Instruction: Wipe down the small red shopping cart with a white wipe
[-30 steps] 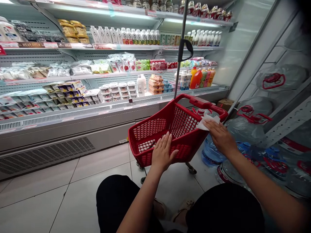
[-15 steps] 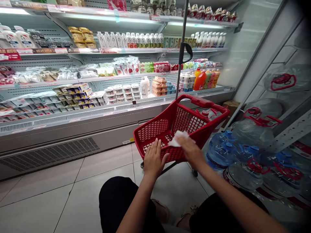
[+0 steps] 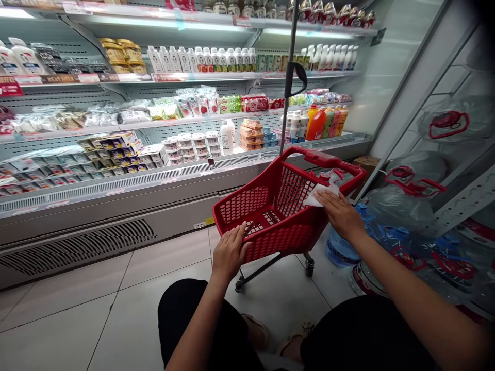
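Note:
A small red shopping cart (image 3: 286, 247) with a lattice basket and grey wheeled frame stands before me. My left hand (image 3: 229, 252) rests on the basket's near left corner, its fingers stretched over the rim. Under my right hand (image 3: 340, 212) a white wipe (image 3: 322, 196) is pressed against the cart's upper near rim, close to the handle end. Part of the wipe is hidden beneath the fingers. A dark pole (image 3: 291, 77) with a black loop grip rises from the far side of the cart.
Behind the cart runs a refrigerated display case (image 3: 181, 190) stocked with bottles, tubs and packets. Large water bottles (image 3: 344, 247) crowd the floor on the right, beside a metal rack (image 3: 456, 206). My knees flank the tiled floor (image 3: 154, 288) below.
My right hand has slid the wipe along the near rim, right and up toward the cart's handle end. My left hand has shifted slightly left and down on the corner.

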{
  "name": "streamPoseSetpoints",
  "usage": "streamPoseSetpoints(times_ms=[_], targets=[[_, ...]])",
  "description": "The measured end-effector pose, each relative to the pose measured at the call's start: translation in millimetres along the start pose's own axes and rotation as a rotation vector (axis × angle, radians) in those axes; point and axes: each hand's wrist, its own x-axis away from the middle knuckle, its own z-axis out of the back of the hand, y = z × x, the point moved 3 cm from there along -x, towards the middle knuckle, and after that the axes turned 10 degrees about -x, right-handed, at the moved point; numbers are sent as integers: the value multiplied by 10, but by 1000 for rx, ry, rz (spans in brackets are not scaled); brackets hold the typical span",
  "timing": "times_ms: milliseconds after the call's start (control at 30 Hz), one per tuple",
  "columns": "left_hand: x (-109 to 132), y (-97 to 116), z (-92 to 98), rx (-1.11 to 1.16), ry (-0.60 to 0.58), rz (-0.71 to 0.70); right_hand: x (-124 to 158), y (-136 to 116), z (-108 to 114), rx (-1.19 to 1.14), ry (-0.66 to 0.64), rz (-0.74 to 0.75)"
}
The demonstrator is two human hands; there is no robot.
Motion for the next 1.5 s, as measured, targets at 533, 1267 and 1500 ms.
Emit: streamPoseSetpoints(times_ms=[533, 1267, 1500], targets=[[67, 430, 70, 165, -2, -67, 140, -2071, -663, -445, -162, 223], [-66, 553, -135, 134, 44, -40, 389, -2045, -548, -378, -148, 150], [-101, 291, -55, 68, -32, -269, 565, -1335, -250, -308, -122, 44]])
